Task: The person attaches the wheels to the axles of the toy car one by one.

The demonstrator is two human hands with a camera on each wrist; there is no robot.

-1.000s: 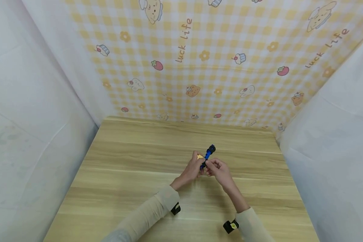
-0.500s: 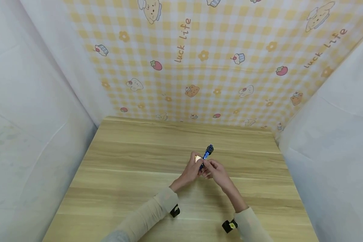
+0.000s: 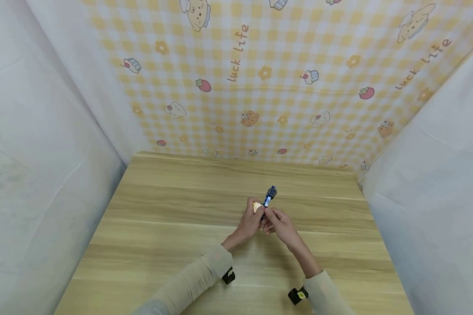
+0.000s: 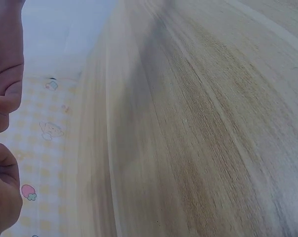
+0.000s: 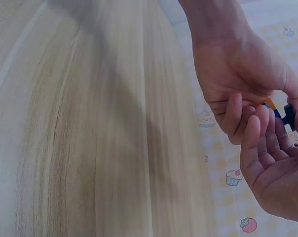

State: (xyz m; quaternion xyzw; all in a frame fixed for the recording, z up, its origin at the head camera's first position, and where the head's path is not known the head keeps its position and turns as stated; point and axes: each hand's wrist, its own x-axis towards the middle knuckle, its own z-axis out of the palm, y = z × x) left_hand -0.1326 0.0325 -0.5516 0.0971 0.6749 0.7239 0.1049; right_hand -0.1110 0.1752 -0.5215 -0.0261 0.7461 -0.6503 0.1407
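Observation:
A small toy (image 3: pixel 267 200) with a narrow blue bar, a round black wheel-like end and a pale yellow block (image 3: pixel 257 206) is held up over the table. My left hand (image 3: pixel 247 225) grips it from the left, thumb over the near end. From the other side my right hand (image 3: pixel 284 228) pinches the lower end of the blue bar between thumb and fingers. In the right wrist view a black knob-like part (image 5: pixel 289 117) and a bit of orange-yellow (image 5: pixel 269 103) show between both hands. Fingers hide the rest of the toy.
Below the hands lies a wood-grain table (image 3: pixel 173 197). Behind it hangs a yellow checked cloth (image 3: pixel 220 100) with cartoon prints, with white sheets (image 3: pixel 43 175) at both sides. Black wrist cameras (image 3: pixel 298 295) hang by the sleeves.
The toy and both hands have shifted slightly left, and the blue bar has turned so that it shines with reflected light. Both hands keep their hold.

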